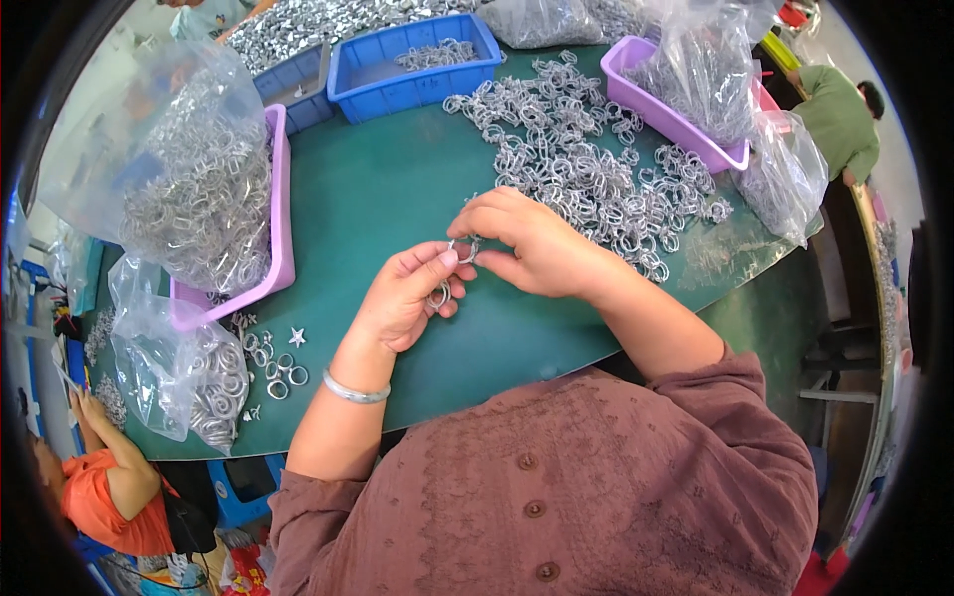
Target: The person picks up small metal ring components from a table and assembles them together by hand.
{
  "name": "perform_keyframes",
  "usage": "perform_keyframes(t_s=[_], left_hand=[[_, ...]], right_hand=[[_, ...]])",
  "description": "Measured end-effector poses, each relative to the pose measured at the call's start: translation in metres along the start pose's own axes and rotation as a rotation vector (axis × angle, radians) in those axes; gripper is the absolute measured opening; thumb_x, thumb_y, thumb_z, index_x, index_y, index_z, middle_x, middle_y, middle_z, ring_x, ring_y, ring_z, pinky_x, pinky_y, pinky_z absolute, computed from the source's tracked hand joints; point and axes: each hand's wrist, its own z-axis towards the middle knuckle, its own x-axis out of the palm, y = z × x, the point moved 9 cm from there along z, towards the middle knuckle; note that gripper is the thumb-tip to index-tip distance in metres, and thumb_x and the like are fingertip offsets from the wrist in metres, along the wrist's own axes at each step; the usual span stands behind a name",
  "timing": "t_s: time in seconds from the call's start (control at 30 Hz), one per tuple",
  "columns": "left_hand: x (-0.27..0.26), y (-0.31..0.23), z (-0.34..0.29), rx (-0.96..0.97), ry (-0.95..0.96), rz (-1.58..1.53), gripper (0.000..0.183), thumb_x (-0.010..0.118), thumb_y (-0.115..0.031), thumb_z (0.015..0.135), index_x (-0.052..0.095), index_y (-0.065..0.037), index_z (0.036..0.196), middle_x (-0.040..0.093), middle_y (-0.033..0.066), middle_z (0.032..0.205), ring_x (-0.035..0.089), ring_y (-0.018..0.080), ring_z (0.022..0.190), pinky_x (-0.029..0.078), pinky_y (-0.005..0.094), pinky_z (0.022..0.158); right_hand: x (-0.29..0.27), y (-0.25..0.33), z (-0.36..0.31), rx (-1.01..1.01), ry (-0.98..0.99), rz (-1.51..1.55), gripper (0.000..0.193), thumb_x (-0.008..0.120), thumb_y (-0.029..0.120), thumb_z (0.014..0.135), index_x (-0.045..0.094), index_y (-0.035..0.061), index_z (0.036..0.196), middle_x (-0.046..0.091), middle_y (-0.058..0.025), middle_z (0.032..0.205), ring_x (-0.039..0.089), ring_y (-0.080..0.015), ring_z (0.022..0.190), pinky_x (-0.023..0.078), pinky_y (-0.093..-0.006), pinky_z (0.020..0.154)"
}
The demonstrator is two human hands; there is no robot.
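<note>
My left hand (409,288), with a pale bangle on its wrist, is closed on a silver metal ring (438,295) that shows by its palm. Thumb and fingers of my right hand (537,243) pinch a small silver metal piece (469,253) against the left fingertips. Its exact kind is partly hidden by the fingers. Both hands meet above the green tabletop (368,189). Just beyond the right hand spreads a heap of silver ring-shaped metal pieces (566,149).
A purple tray (283,219) with a bag of metal parts stands left; loose rings (278,387) and a star-shaped piece (297,337) lie nearby. Blue bins (412,94) stand at the back, another purple tray (686,134) at right. People in orange (119,502) and green (835,119) are nearby.
</note>
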Motion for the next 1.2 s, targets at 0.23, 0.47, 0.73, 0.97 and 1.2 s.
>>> perform_keyframes(t_s=[0.23, 0.47, 0.73, 0.97, 1.2], left_hand=[[-0.007, -0.006, -0.003, 0.085, -0.039, -0.159, 0.020, 0.055, -0.018, 0.084, 0.058, -0.005, 0.099, 0.060, 0.0037, 0.083, 0.053, 0.0096, 0.065, 0.041, 0.0219, 0.052], [0.000, 0.000, 0.000, 0.133, -0.002, -0.033, 0.025, 0.054, -0.018, 0.085, 0.057, -0.004, 0.106, 0.059, 0.0014, 0.081, 0.052, 0.0088, 0.067, 0.042, 0.0218, 0.054], [0.002, -0.005, 0.000, 0.155, 0.125, -0.182, 0.027, 0.046, -0.024, 0.089, 0.056, -0.003, 0.103, 0.059, 0.0025, 0.085, 0.053, 0.0089, 0.070, 0.043, 0.0215, 0.055], [0.000, -0.015, 0.001, 0.206, 0.170, -0.299, 0.023, 0.047, -0.023, 0.089, 0.054, -0.006, 0.102, 0.058, 0.0010, 0.085, 0.054, 0.0081, 0.070, 0.043, 0.0213, 0.055], [0.001, -0.013, 0.001, 0.212, 0.110, -0.330, 0.019, 0.049, -0.021, 0.088, 0.055, -0.007, 0.100, 0.057, -0.0013, 0.084, 0.053, 0.0069, 0.071, 0.043, 0.0212, 0.056]], right_hand=[[-0.015, -0.008, -0.002, 0.184, -0.176, 0.212, 0.035, 0.066, 0.010, 0.068, 0.052, 0.0016, 0.099, 0.055, -0.0141, 0.092, 0.054, -0.0293, 0.084, 0.044, -0.0358, 0.073], [-0.010, -0.005, -0.007, 0.180, -0.176, 0.184, 0.033, 0.069, 0.013, 0.066, 0.052, 0.0012, 0.092, 0.054, -0.0123, 0.086, 0.054, -0.0275, 0.078, 0.044, -0.0339, 0.068], [-0.006, -0.004, 0.004, 0.162, -0.051, 0.255, 0.033, 0.067, 0.011, 0.069, 0.053, 0.0010, 0.097, 0.056, -0.0132, 0.090, 0.055, -0.0274, 0.080, 0.045, -0.0336, 0.069], [-0.003, 0.008, 0.017, 0.046, -0.060, 0.232, 0.037, 0.060, 0.008, 0.074, 0.050, -0.0008, 0.108, 0.056, -0.0154, 0.099, 0.054, -0.0307, 0.092, 0.043, -0.0363, 0.079], [0.003, -0.008, 0.005, 0.203, -0.185, 0.309, 0.039, 0.067, 0.010, 0.070, 0.051, 0.0032, 0.105, 0.056, -0.0118, 0.097, 0.055, -0.0273, 0.089, 0.046, -0.0317, 0.070]])
